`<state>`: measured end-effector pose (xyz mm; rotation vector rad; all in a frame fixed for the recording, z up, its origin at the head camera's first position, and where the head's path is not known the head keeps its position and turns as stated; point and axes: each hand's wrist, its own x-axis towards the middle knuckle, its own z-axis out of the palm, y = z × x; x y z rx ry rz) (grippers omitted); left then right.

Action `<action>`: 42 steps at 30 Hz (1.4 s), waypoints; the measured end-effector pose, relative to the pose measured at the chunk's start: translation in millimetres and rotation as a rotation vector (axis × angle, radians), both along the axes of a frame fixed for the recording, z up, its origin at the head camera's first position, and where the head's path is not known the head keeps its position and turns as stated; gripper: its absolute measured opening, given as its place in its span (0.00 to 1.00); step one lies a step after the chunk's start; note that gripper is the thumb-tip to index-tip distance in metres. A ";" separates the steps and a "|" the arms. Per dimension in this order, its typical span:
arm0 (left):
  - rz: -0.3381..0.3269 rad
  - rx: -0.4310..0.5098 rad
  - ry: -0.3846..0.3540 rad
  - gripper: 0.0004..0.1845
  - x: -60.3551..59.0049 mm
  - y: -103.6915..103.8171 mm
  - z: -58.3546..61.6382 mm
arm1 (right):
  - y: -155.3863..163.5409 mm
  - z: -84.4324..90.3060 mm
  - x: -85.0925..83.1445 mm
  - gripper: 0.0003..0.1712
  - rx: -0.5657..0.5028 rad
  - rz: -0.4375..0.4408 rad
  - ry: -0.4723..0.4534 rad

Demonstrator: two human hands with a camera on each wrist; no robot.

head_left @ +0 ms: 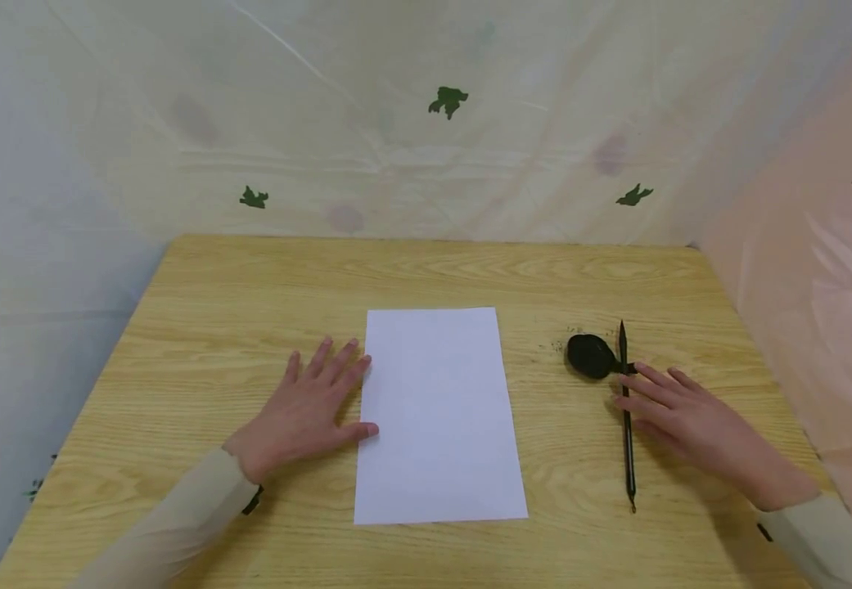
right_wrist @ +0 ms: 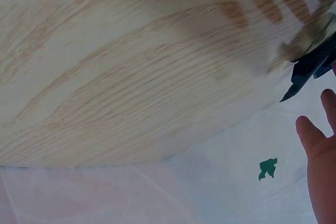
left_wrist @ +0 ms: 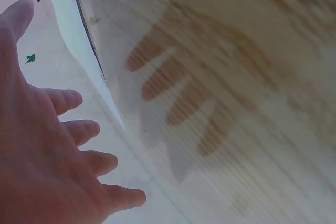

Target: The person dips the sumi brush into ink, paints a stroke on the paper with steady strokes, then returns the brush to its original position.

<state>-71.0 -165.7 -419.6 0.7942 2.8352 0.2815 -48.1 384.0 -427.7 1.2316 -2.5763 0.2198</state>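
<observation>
A white sheet of paper [head_left: 436,417] lies flat near the middle of the wooden table. My left hand [head_left: 309,413] is spread at its left edge, with the thumb and a fingertip overlapping the sheet. To the right is a black calligraphy brush [head_left: 628,442], its pointed tip toward the far side, crossing the short handle of a small round black ink dish [head_left: 590,356]. Over the brush shaft reach the nearly straight fingers of my right hand [head_left: 698,421], not curled round it. In the right wrist view the dark brush tip [right_wrist: 294,87] shows ahead of the fingers.
Dark specks [head_left: 554,345] dot the wood around the dish. Pale sheets [head_left: 396,164] with green bird shapes hang behind the table [head_left: 249,278] and along both its sides.
</observation>
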 end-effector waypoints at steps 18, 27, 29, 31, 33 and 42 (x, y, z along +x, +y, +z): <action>-0.041 -0.030 -0.066 0.53 0.6 2.2 -1.0 | -3.2 -1.9 0.9 0.40 0.108 0.039 0.021; -0.034 -0.048 -0.109 0.53 0.6 2.7 -2.1 | -6.1 -3.2 0.5 0.43 0.154 0.054 0.073; -0.034 -0.046 -0.108 0.53 0.6 2.8 -2.4 | -5.3 -3.4 1.8 0.42 0.164 0.064 0.089; -0.033 -0.045 -0.105 0.53 0.6 3.0 -2.5 | -4.9 -2.5 2.9 0.41 0.166 0.073 0.104; -0.031 -0.043 -0.104 0.53 0.7 3.2 -2.5 | -4.7 -0.2 4.5 0.39 0.153 0.073 0.117; -0.026 -0.036 -0.106 0.53 0.9 4.1 -3.0 | -6.8 19.0 6.3 0.32 -0.058 -0.060 0.176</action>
